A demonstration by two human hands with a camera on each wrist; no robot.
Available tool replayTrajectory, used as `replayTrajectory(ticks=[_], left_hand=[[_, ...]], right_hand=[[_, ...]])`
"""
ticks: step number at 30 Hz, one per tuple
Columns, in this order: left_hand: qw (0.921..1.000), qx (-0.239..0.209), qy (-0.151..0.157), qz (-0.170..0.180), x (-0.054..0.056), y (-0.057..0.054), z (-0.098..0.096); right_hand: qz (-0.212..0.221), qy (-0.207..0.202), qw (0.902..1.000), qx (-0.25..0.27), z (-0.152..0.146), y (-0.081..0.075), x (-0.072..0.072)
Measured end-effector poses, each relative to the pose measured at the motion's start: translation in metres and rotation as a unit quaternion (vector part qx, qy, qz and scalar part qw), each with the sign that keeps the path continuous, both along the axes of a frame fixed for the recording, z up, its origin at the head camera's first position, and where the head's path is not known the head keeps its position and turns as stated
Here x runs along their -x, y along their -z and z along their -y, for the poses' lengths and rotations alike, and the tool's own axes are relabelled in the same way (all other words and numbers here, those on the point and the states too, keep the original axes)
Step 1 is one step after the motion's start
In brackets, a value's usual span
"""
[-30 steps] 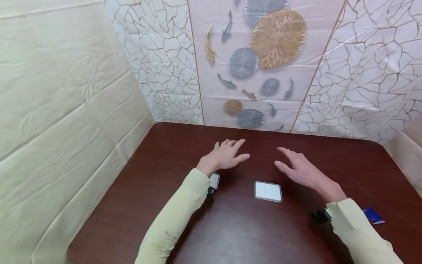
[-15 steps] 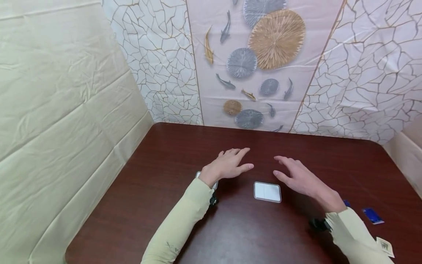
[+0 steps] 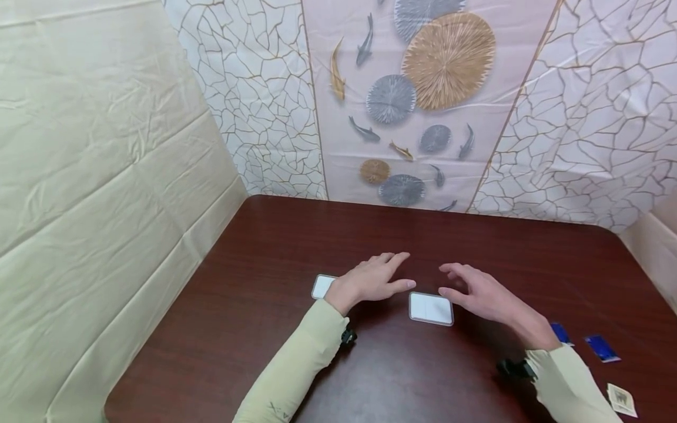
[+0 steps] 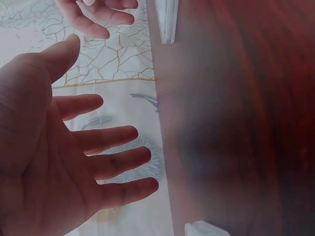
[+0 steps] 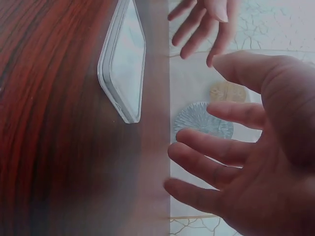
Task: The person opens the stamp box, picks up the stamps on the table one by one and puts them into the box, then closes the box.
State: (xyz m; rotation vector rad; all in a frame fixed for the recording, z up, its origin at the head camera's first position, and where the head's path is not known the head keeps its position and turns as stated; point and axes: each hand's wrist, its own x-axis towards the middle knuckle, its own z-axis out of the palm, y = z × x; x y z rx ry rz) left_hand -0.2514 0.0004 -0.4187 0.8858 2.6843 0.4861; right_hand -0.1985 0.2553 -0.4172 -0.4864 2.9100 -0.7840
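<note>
White rectangular clear-rimmed plastic case (image 3: pixel 431 309), flat on red-brown wood-grained table (image 3: pixel 402 376), seemingly not yet picked up; near empty left hand (image 3: pixel 372 281) and right hand (image 3: pixel 488 294), fingers apart.

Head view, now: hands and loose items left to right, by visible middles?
Partly hidden white case → left hand → middle white case → right hand → partly covered blue packet → other blue packet → pale printed item.

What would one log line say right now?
left hand: holds nothing; right hand: holds nothing; white case: on table; blue packet: right of case
</note>
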Motion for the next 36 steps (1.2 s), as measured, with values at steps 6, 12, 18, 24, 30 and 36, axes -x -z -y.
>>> replayTrajectory(ticks=[6,12,18,24,30,36], left_hand=[[0.9999,0.016,0.007,0.002,-0.005,0.006,-0.006],[0.9989,0.039,0.024,-0.003,-0.01,0.01,-0.01],[0.9982,0.054,0.028,-0.001,-0.012,0.015,-0.013],[0.9972,0.07,0.026,0.003,-0.015,0.016,-0.014],[0.995,0.096,0.03,-0.004,-0.021,0.016,-0.017],[0.9921,0.122,0.029,-0.008,-0.027,0.015,-0.021]], right_hand=[[0.01,-0.02,0.9997,0.002,0.0,0.004,-0.001],[0.017,-0.038,0.9991,0.001,0.002,0.012,-0.001],[0.011,-0.046,0.9989,-0.005,0.001,0.015,-0.001],[0.019,-0.049,0.9983,-0.024,0.003,0.015,-0.002],[0.022,-0.055,0.9977,-0.033,0.005,0.016,-0.004],[0.032,-0.059,0.9968,-0.045,0.008,0.018,-0.005]])
